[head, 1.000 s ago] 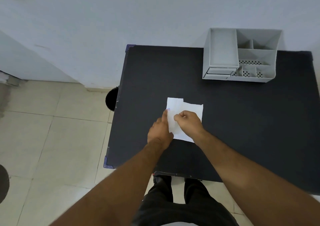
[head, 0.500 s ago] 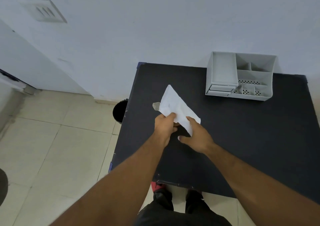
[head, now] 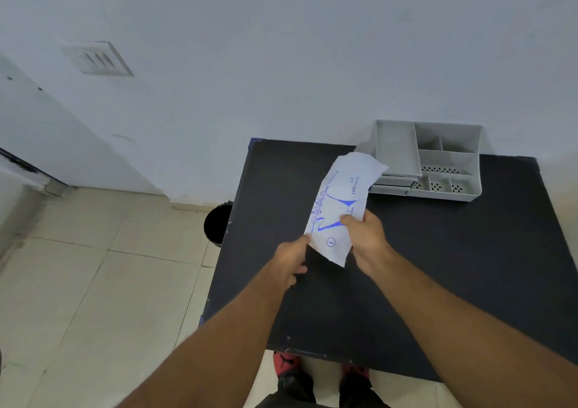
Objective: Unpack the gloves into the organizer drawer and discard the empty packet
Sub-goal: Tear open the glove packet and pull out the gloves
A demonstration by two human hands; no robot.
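Left of centre, my left hand [head: 289, 259] now only pinches the near corner of the glove packet [head: 339, 207]. My right hand [head: 364, 235] has lifted it off the black table [head: 469, 267], thumb clamped on its printed face. It hangs mid-frame, unopened I judge, tilted toward the grey organizer [head: 431, 160] at upper right.

The glove packet [head: 339, 207] covers the organizer's [head: 450, 160] near-left corner. Its blue print is partly illegible. The table [head: 469, 267] hides most of the black bin [head: 217, 224].
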